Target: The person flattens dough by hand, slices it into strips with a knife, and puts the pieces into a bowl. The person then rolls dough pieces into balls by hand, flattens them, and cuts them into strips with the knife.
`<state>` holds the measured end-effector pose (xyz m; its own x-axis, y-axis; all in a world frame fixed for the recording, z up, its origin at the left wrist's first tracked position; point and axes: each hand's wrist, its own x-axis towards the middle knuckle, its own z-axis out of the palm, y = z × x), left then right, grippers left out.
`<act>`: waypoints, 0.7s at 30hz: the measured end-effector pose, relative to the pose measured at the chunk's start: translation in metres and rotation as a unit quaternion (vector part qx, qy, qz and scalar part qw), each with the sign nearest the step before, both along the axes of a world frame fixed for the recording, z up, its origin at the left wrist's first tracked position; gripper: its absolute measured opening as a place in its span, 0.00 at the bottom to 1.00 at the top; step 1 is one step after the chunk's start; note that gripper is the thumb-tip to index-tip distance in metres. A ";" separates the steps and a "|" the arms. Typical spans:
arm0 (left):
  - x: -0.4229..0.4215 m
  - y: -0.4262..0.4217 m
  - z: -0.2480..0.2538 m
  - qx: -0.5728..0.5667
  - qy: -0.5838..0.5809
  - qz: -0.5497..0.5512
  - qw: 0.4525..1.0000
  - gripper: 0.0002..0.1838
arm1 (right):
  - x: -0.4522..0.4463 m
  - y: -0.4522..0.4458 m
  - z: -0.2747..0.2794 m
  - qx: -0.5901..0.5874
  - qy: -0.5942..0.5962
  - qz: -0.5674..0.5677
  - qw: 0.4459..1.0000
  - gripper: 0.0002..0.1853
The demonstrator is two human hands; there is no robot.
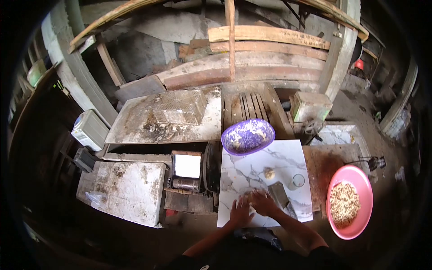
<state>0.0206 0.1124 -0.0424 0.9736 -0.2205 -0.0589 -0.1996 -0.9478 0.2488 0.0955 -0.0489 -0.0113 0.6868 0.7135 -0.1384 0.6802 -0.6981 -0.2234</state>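
Note:
My left hand [241, 212] lies palm down on the white marbled board [288, 155], fingers stretched forward. Beside it, my right hand [263, 202] rests on the same board with its fingers spread, the two hands almost touching. Anything under the palms is hidden. Just right of my right hand lies a grey flat-bladed tool [279, 194]. Farther forward sit a small pale lump [269, 173] and a clear glass [298, 180]. A purple basin [248, 137] smeared with pale residue stands at the board's far left corner.
At the right, a pink basin [366, 193] holds many pale pieces. A machine with a white panel [187, 166] stands left of the board. Behind are a wire cage [180, 107] on a stained slab [135, 114] and a box [310, 106]. Another slab [130, 191] is at the left.

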 end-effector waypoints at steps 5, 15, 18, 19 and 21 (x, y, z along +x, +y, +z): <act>-0.015 -0.014 -0.002 0.054 0.002 0.014 0.998 0.46 | 0.008 -0.008 -0.019 0.042 -0.038 0.038 0.998 0.29; -0.041 -0.032 0.008 0.120 0.043 -0.006 0.992 0.45 | -0.034 -0.020 -0.039 0.115 -0.093 0.060 0.987 0.34; -0.045 -0.036 0.010 0.101 0.015 0.016 0.995 0.45 | -0.042 -0.024 -0.035 0.134 -0.101 0.039 0.985 0.34; -0.043 -0.037 0.012 0.094 0.003 0.024 0.995 0.46 | -0.044 -0.027 -0.035 0.136 -0.103 0.042 0.984 0.34; -0.038 -0.045 0.010 0.116 -0.001 0.038 0.993 0.45 | -0.048 -0.035 -0.041 0.136 -0.162 0.033 0.977 0.34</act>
<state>-0.0176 0.0671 -0.0328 0.9871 -0.1266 -0.0980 -0.1250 -0.9919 0.0220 0.0477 -0.0843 -0.0521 0.6145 0.7378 0.2793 0.7875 -0.5949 -0.1610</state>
